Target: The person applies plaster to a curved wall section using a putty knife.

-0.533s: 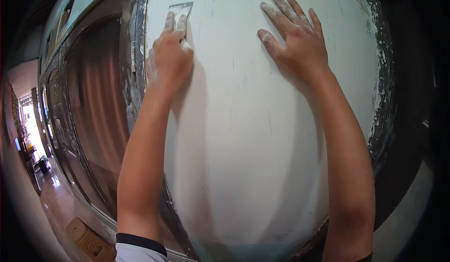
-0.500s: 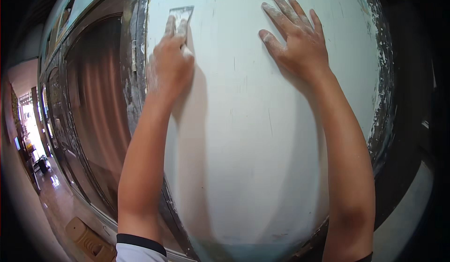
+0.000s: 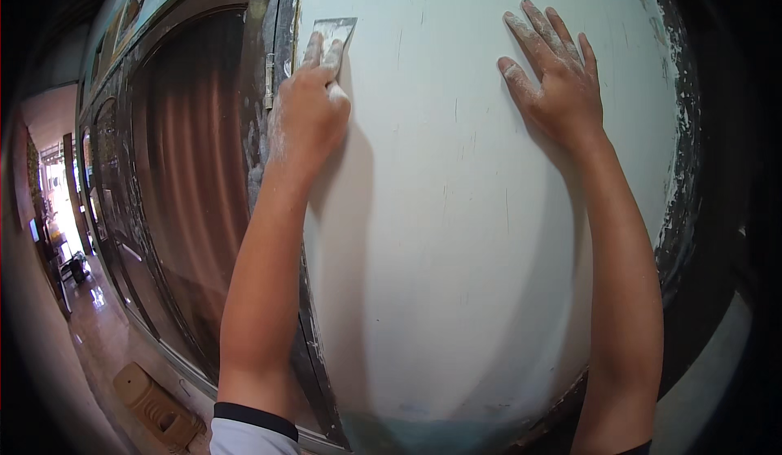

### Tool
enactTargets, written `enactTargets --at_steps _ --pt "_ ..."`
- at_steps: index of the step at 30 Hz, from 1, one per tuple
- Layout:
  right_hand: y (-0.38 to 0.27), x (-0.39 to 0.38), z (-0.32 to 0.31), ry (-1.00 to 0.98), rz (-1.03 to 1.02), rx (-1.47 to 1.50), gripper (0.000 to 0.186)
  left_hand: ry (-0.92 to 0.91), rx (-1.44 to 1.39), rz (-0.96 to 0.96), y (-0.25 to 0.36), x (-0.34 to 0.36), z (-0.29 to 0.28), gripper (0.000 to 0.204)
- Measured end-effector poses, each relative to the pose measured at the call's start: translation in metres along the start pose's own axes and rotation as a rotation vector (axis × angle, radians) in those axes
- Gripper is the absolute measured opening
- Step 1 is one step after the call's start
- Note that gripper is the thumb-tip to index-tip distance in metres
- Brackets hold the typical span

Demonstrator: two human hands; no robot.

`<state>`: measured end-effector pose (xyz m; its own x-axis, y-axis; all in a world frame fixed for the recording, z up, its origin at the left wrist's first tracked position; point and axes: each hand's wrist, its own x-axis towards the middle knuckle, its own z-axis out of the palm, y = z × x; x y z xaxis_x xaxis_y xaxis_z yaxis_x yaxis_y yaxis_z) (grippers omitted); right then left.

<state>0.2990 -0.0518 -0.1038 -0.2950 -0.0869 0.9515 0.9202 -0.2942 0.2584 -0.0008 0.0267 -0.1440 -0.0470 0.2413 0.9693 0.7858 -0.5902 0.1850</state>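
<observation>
My left hand (image 3: 314, 113) is closed round a putty knife (image 3: 336, 27), its wide metal blade smeared with white. Two fingers press along the blade, which lies against a large white-coated panel (image 3: 423, 251) near its upper left edge. The knife's handle is hidden in my palm. Higher on the right side of the same panel, my right hand (image 3: 558, 80) lies flat with its fingers spread and holds nothing. White powder coats the fingers of both hands. Short dark scratches and lines mark the panel's pale surface.
Left of the panel runs a dark worn frame with a metal hinge (image 3: 270, 80), then a glazed door with a brown curtain (image 3: 191, 145). A chipped dark edge (image 3: 680, 153) bounds the panel at right. On the shiny floor at lower left lies a brown moulded object (image 3: 155, 406).
The whole scene has shifted rightward in the picture. Against the panel, my left hand and the putty knife have moved slightly left, toward its edge. My right hand stays at about the same spot.
</observation>
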Motion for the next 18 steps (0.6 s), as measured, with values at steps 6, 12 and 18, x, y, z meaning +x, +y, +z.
enactTargets --at_steps 6,12,18 --pt "-0.001 0.000 -0.003 -0.022 0.005 -0.030 0.056 0.207 -0.099 0.197 -0.006 0.000 0.007 0.045" --pt "-0.001 -0.002 0.003 -0.008 -0.012 -0.056 0.056 0.062 -0.115 -0.060 0.018 0.060 -0.025 0.046" --pt "-0.003 0.002 0.000 -0.040 -0.047 -0.108 0.059 0.136 -0.125 0.074 -0.006 0.040 -0.013 0.044"
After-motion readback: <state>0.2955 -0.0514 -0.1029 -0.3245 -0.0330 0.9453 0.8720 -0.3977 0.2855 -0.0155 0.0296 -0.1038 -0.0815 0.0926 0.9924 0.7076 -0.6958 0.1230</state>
